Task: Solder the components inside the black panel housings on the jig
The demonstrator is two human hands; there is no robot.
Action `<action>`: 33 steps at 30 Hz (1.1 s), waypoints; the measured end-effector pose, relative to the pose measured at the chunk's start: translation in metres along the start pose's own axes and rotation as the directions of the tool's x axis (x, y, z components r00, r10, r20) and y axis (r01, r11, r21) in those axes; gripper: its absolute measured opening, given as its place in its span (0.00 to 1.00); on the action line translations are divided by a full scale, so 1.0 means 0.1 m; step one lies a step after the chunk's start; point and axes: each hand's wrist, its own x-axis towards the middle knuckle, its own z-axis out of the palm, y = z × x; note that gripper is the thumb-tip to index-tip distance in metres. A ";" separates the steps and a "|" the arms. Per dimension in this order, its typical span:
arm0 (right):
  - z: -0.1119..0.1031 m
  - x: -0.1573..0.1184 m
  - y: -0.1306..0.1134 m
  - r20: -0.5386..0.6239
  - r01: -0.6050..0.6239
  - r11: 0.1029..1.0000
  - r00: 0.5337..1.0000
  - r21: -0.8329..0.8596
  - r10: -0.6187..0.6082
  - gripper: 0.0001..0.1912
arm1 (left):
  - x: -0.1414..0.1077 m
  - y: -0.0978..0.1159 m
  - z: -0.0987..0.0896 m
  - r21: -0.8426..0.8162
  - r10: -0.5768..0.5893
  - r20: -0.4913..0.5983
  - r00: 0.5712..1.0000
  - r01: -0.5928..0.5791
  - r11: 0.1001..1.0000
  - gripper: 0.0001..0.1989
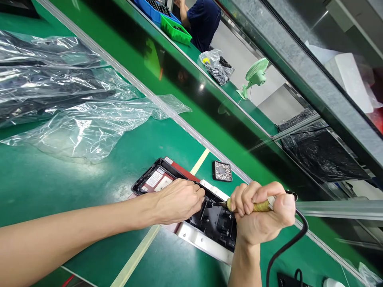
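A long black housing (212,223) lies on the green table, held between white supports (199,239). My right hand (261,211) is wrapped round the yellow handle of a corded screwdriver (263,205), whose shaft points left into the housing. Just left of its tip, my left hand (179,200) rests over the housing with fingers curled together; whatever they hold is hidden. A label (154,179) shows at the housing's far left end. Behind the housing sits a small black tray (222,171) filled with tiny screws.
Clear plastic bags (80,127) cover the table at left. A metal rail (149,95) runs diagonally beyond, beside a green belt. Farther back are a green bin (175,30), a fan (256,73) and a person in dark clothing (205,24). The black cord (277,249) loops at right.
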 end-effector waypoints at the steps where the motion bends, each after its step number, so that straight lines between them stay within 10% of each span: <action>1: 0.00 0.00 0.00 0.000 -0.002 1.000 1.000 0.003 0.002 0.19 | 0.00 0.00 0.00 0.002 0.001 -0.003 1.000 -0.001 1.000 0.12; 17: 0.00 0.02 -0.03 -0.013 -0.001 1.000 1.000 0.001 0.001 0.19 | 0.00 0.00 -0.04 -0.002 0.004 0.014 1.000 -0.004 1.000 0.12; 33: -0.25 0.12 -0.16 0.285 -0.028 0.991 0.959 0.132 -0.011 0.23 | -0.01 -0.02 0.00 0.006 0.044 -0.050 0.998 -0.044 0.999 0.12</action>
